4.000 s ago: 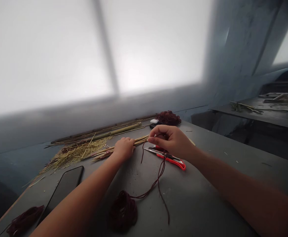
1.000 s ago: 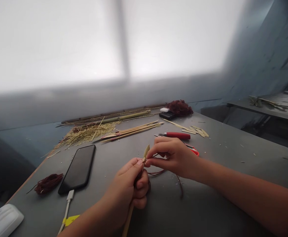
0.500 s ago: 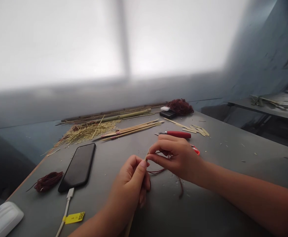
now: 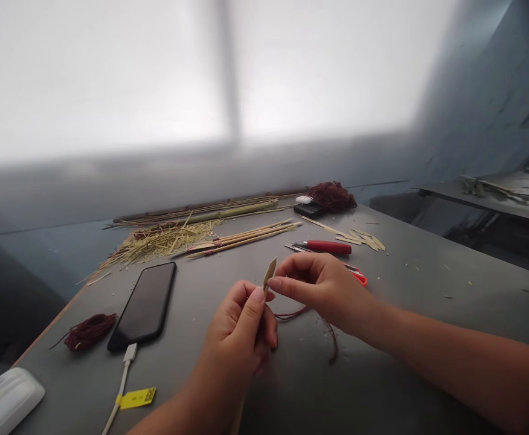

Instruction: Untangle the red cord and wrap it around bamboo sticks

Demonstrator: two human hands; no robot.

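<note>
My left hand (image 4: 241,335) is closed around a thin bamboo stick (image 4: 269,273), whose slanted pale tip pokes up above my fingers. My right hand (image 4: 321,287) pinches dark red thread (image 4: 291,314) right beside that tip. The thread trails down under my right hand onto the grey table (image 4: 382,362). Both hands hover low over the table's middle.
A black phone (image 4: 144,305) on a white cable lies to the left, with a small coil of red thread (image 4: 87,331) beyond it. Behind my hands lie a red-handled knife (image 4: 325,247), an orange cutter (image 4: 359,278), bound bamboo sticks (image 4: 241,237), straw shavings (image 4: 156,244) and a red thread pile (image 4: 332,194).
Four seconds ago my hands were at the far sticks; I have since brought one stick close. In the last second its tip dipped behind my fingers and now shows again.
</note>
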